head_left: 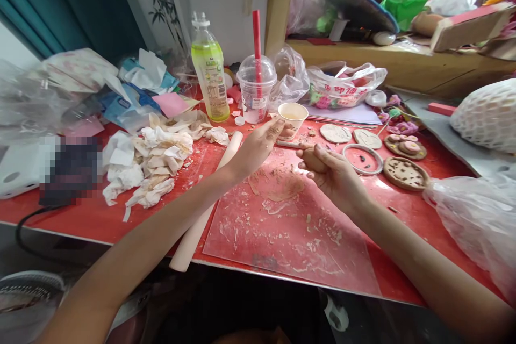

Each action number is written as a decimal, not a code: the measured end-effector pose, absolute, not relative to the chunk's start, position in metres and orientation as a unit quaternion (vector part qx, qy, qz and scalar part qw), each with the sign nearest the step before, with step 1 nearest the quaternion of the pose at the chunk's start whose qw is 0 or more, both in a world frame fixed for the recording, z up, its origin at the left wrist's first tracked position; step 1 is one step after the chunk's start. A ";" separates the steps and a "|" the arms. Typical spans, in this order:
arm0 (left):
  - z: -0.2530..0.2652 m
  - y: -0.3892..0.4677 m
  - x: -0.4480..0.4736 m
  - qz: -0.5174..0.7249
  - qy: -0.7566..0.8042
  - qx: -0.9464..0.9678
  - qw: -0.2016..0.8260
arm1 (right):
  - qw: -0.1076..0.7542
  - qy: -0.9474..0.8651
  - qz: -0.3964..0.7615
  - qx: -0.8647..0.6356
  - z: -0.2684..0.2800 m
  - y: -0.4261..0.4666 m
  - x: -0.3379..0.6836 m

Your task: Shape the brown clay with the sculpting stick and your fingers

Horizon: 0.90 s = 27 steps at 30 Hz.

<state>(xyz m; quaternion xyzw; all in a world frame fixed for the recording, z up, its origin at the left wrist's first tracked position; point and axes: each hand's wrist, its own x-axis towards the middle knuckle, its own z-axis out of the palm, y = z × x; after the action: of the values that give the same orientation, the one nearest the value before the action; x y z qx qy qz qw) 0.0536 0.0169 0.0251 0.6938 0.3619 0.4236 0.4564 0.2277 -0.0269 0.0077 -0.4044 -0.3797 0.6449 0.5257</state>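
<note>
My left hand (264,142) is at the white paper cup (296,113), its fingers bent against the cup's near side; some fingertips are hidden. In my right hand (336,172) is a smooth lump of brown clay (315,161), gripped between thumb and fingers. A thin grey stick (288,144) runs between the two hands; whether it is touched is unclear. Beneath them lies a clear plastic sheet (282,242) smeared with clay bits. To the right are a pale ring (379,158), flat pale clay discs (335,133) and a spotted clay disc (406,173).
A wooden rolling pin (193,236) lies left of the sheet, beside crumpled tissues (155,156). Behind stand a green drink bottle (209,70) and a lidded plastic cup (252,86) with a red straw. Plastic bags (475,226) crowd the right edge.
</note>
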 end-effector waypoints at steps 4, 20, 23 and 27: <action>0.025 0.019 0.053 0.442 0.348 0.688 0.458 | 0.543 -0.366 0.645 -0.394 0.012 -0.026 0.228; 0.024 0.009 0.051 0.358 0.326 0.836 0.258 | 0.438 -0.429 0.716 -0.335 0.019 -0.030 0.221; 0.030 0.009 0.049 0.412 0.342 0.798 0.278 | 0.446 -0.410 0.711 -0.356 0.017 -0.024 0.227; 0.024 0.009 0.053 0.373 0.318 0.834 0.254 | 0.438 -0.403 0.708 -0.379 0.014 -0.022 0.231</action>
<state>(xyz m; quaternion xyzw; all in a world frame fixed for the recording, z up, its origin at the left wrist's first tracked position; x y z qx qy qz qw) 0.0529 0.0093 0.0244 0.8337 0.3178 0.3732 0.2543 0.2308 -0.0215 0.0137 -0.3786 -0.4033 0.7085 0.4383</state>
